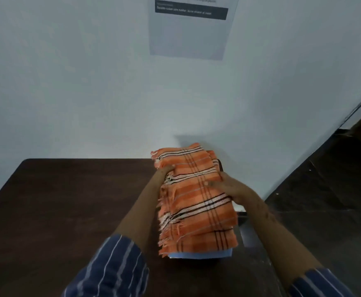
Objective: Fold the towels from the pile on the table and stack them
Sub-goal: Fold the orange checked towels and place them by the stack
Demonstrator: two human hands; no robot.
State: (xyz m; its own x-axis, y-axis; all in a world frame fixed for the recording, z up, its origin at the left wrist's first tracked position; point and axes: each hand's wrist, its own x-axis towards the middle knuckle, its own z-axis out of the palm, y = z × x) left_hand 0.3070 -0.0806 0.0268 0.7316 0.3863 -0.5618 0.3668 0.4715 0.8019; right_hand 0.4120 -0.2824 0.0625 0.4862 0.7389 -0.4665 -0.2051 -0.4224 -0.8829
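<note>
The stack of folded orange plaid towels (196, 202) is standing at the right edge of the dark wooden table (68, 211), toward 3 o'clock from the table centre, with its far end near the wall (89, 93) at 12 o'clock. The stack is sitting on a light blue sheet or cloth (199, 255), of which only the near edge is showing at 6 o'clock.

The left hand (164, 171) is pressing against the fringed side of the stack at 9 o'clock; its fingers are curling onto the upper layers, though the fingertips are partly hidden by fabric. The right hand (229, 187) is lying over the top towel from the 3 o'clock side, fingers extended and slightly apart, pressing down on the cloth.

Judged state: the hands are squaring or steadying the stack.

Risks from this position:

- The stack is tall and its layers are visibly offset. Uneven side pressure from the left hand is likely to shear the upper towels toward 3 o'clock.
- The right side of the stack is lying at, or slightly past, the table edge. A push toward 3 o'clock could tip the towels off onto the dark floor (325, 189).
- The fringes at 9 o'clock are loose. Fingers caught in them could drag a layer out of its fold when withdrawing.
- The blue layer beneath may be slippery, so the whole stack could slide.
</note>
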